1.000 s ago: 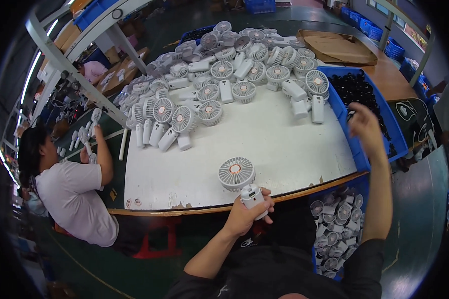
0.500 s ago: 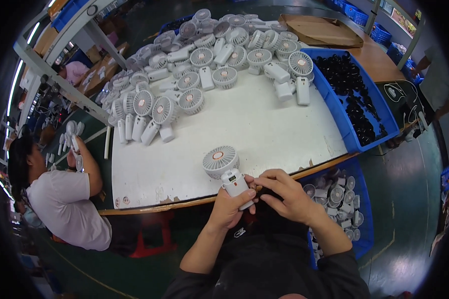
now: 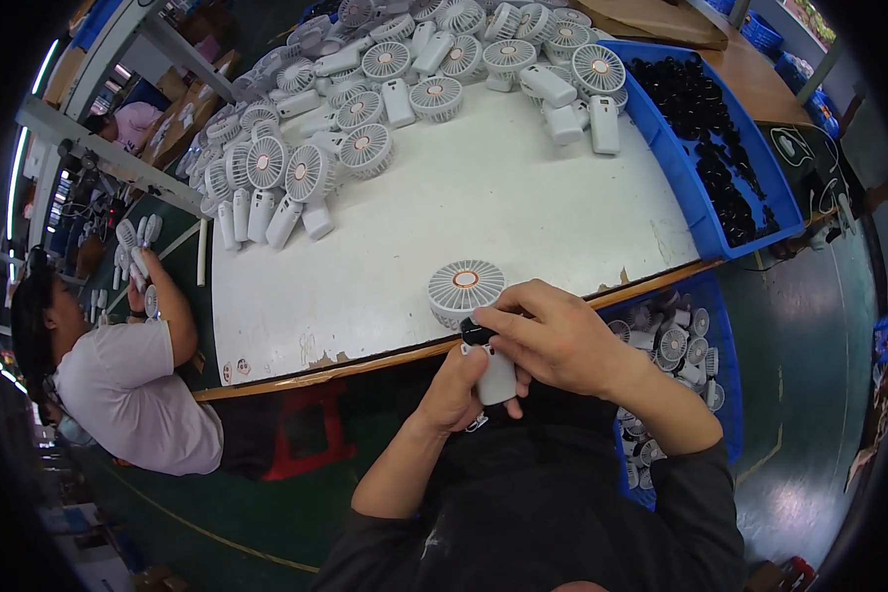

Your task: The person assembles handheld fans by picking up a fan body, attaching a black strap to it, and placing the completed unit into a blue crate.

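Note:
A white handheld fan [image 3: 467, 286] lies tilted in front of me at the table's near edge, its round grille facing up. My left hand [image 3: 448, 393] is closed around its white handle, thumb along the side. My right hand [image 3: 567, 340] reaches across from the right, thumb and forefinger pinching a small glossy black plastic piece [image 3: 476, 333] against the fan's neck, at the top of the handle. The right fingers partly cover the neck, so I cannot tell whether the piece is fastened there.
Many similar white fans [image 3: 365, 150] are heaped across the far side of the white table [image 3: 523, 207]. A blue bin [image 3: 681, 217] of black pieces stands at the right. Below the edge, another blue bin [image 3: 730, 424] holds fans. A co-worker [image 3: 133, 395] sits at the left, holding fans.
My right hand has moved up and left from beside the handle to the fan's neck, where a black piece now shows. The handle is turned, and my view has shifted slightly.

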Tool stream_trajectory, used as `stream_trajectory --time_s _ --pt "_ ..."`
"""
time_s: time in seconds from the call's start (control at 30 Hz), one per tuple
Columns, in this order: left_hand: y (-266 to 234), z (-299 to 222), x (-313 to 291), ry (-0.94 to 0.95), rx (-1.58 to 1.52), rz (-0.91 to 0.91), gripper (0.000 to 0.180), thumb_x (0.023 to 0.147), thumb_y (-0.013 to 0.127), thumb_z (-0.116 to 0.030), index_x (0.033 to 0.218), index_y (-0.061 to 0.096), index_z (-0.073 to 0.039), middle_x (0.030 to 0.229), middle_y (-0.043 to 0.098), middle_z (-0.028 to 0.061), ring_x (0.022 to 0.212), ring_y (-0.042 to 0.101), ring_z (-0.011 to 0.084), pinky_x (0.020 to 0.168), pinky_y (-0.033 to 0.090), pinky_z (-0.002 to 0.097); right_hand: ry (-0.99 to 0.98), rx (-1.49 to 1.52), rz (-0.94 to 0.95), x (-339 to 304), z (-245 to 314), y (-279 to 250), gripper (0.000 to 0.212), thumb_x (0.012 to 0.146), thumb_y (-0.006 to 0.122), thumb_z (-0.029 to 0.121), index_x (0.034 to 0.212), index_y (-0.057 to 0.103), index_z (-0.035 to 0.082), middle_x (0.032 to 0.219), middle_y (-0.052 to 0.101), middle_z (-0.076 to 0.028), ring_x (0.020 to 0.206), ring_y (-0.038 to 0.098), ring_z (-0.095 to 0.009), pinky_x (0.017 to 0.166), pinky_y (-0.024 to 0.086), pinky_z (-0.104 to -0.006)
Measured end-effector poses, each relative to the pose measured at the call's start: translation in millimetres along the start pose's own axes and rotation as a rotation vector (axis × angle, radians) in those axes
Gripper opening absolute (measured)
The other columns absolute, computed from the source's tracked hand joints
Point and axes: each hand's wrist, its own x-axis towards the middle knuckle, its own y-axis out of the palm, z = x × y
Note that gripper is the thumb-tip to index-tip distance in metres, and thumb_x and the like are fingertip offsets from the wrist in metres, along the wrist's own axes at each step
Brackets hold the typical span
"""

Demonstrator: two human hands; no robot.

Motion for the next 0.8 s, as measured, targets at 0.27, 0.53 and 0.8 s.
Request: stream_trajectory --time_s 0.27,0.53,0.8 --pt "26 5 16 0.089 -0.241 -0.417 0.051 0.103 0.033 -0.045 0.123 0.053 -0.002 0.119 0.059 0.0109 0.103 0.062 0.0216 0.087 0.052 0.0369 0.183 -0.146 0.039 -16 24 14 0.063 0.072 0.076 0.023 0.128 0.054 0.002 0.112 0.055 -0.017 0.106 0.053 -0.035 0.090 0.047 -0.0438" --pt "50 -26 24 0.525 1.476 -0.137 0.095 0.088 0.066 -0.041 0.150 0.016 0.011 0.153 0.014 0.0387 0.142 0.022 0.0512 0.116 0.023 0.0519 0.591 0.895 -0.327 -76 22 52 0.053 0.090 0.066 0.024 0.131 0.048 -0.004 0.112 0.061 -0.008 0.100 0.058 -0.014 0.084 0.048 -0.0332" --pt "-111 -134 49 0.713 1.988 -0.795 0.069 0.086 0.071 -0.023 0.140 0.041 0.006 0.146 0.040 0.0280 0.140 0.034 0.0415 0.117 0.025 0.0472 1.283 0.175 -0.823 -299 -77 39 0.043 0.082 0.064 0.018 0.119 0.055 -0.002 0.088 0.061 -0.008 0.075 0.058 -0.017 0.068 0.048 -0.0300"
